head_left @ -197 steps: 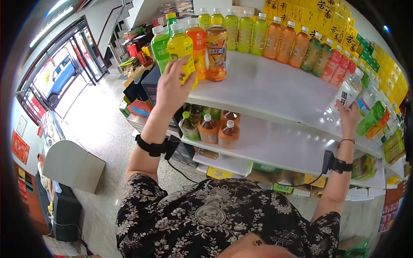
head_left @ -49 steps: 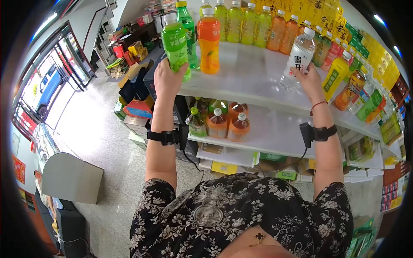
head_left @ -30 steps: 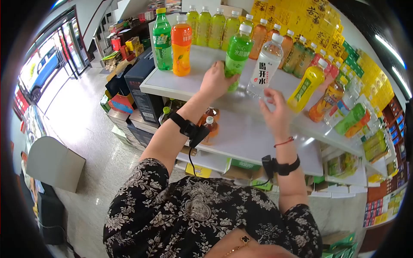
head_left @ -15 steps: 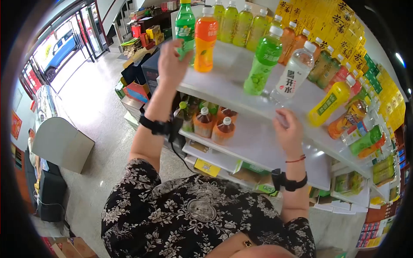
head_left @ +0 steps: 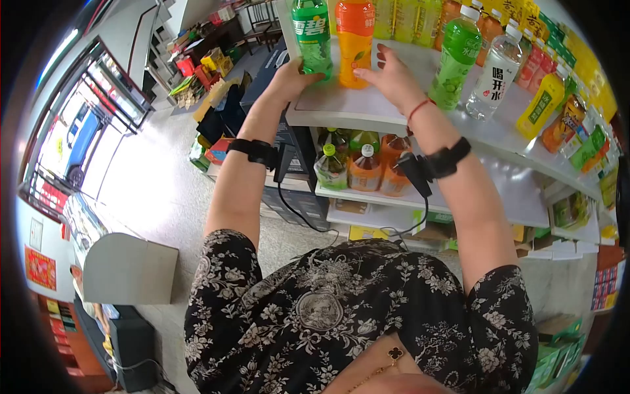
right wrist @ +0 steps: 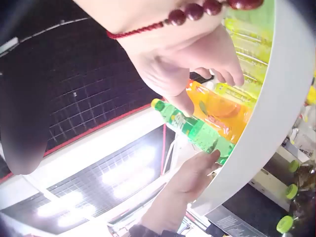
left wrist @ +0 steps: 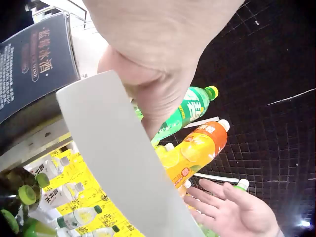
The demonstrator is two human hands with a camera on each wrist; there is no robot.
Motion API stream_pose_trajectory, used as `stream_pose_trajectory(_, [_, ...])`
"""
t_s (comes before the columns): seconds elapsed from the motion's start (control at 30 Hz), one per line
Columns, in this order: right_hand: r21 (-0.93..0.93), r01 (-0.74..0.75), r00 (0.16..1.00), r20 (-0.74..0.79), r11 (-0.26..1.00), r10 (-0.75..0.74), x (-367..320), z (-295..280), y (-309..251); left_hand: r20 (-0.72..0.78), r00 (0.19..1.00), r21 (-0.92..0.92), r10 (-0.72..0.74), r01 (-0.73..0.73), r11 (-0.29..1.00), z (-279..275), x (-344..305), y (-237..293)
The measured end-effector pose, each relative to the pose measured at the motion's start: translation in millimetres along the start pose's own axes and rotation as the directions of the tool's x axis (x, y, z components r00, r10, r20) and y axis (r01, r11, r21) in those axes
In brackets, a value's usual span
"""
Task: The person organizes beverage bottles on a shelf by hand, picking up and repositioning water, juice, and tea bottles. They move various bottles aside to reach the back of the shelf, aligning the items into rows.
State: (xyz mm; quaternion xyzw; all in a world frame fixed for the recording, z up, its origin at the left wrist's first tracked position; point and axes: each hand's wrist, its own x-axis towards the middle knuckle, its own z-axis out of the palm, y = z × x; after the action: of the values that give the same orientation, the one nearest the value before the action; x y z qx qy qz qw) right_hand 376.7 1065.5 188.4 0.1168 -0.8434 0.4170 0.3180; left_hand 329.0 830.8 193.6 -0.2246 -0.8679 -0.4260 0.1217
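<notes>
My left hand (head_left: 287,81) grips the lower part of a green bottle with a yellow cap (head_left: 312,36), at the left end of the top shelf; the left wrist view shows its thumb across this green bottle (left wrist: 190,108). Just right of it stands an orange bottle (head_left: 355,49). My right hand (head_left: 397,82) is at this bottle's right side, fingers spread and thumb by its base; whether they touch is unclear. Further right, a light-green bottle (head_left: 454,62) and a clear water bottle (head_left: 492,82) stand upright side by side.
A yellow bottle (head_left: 541,105) and an amber tea bottle (head_left: 564,123) stand to the right. Rows of bottles line the back. The lower shelf (head_left: 367,197) holds several bottles. Dark boxes (head_left: 289,151) stand left of the shelf (head_left: 394,120).
The light-green bottle went right in my left hand and was let go beside the water bottle. My left hand now grips the yellow-capped one; my right hand left the water bottle for the orange one.
</notes>
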Motion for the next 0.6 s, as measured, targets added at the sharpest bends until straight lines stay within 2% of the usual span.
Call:
stream_pose_trajectory(0.03, [0.122, -0.067, 0.997, 0.049, 0.990, 0.061, 3.9, 8.4, -1.8, -0.013, 0.999, -0.018, -0.036, 0.036, 0.999, 0.3, -4.6, 4.7])
stream_pose_trajectory(0.07, [0.238, -0.136, 0.988, 0.105, 0.962, 0.113, 6.5, 14.4, -2.3, -0.020, 0.999, 0.046, -0.028, 0.029, 0.999, 0.3, -4.1, 3.3])
stream_pose_trajectory(0.2, [0.193, -0.205, 0.974, 0.135, 0.960, 0.181, 11.0, 20.1, -7.9, -0.023, 0.999, 0.096, -0.031, 0.033, 0.995, -3.4, -18.4, 14.4])
stream_pose_trajectory(0.27, [0.221, -0.265, 0.957, 0.180, 0.939, 0.227, 7.6, 20.0, -9.2, -0.014, 1.000, 0.061, 0.001, 0.000, 0.998, -6.0, -29.8, 14.4])
stream_pose_trajectory(0.33, [0.176, -0.260, 0.955, 0.195, 0.949, 0.225, 6.5, 19.6, -6.9, -0.037, 0.996, 0.018, 0.079, -0.078, 0.997, -5.3, -28.9, 3.7])
stream_pose_trajectory(0.37, [0.130, -0.251, 0.950, 0.223, 0.959, 0.219, 6.1, 18.9, -4.8, -0.030, 0.996, 0.018, 0.086, -0.085, 0.996, -4.6, -26.7, 0.3])
stream_pose_trajectory(0.47, [0.184, -0.270, 0.951, 0.204, 0.945, 0.232, 3.3, 21.0, -3.4, -0.044, 0.996, -0.065, 0.071, -0.074, 0.995, -4.3, -33.0, -0.6])
stream_pose_trajectory(0.53, [0.148, -0.252, 0.956, 0.192, 0.956, 0.223, 1.0, 18.0, -7.7, -0.060, 0.994, -0.154, 0.089, -0.097, 0.983, -1.9, -32.5, -5.4])
stream_pose_trajectory(0.6, [0.112, -0.240, 0.959, 0.184, 0.964, 0.217, -4.4, 13.9, -12.6, -0.089, 0.990, -0.142, 0.109, -0.120, 0.983, 2.0, -30.7, -9.5])
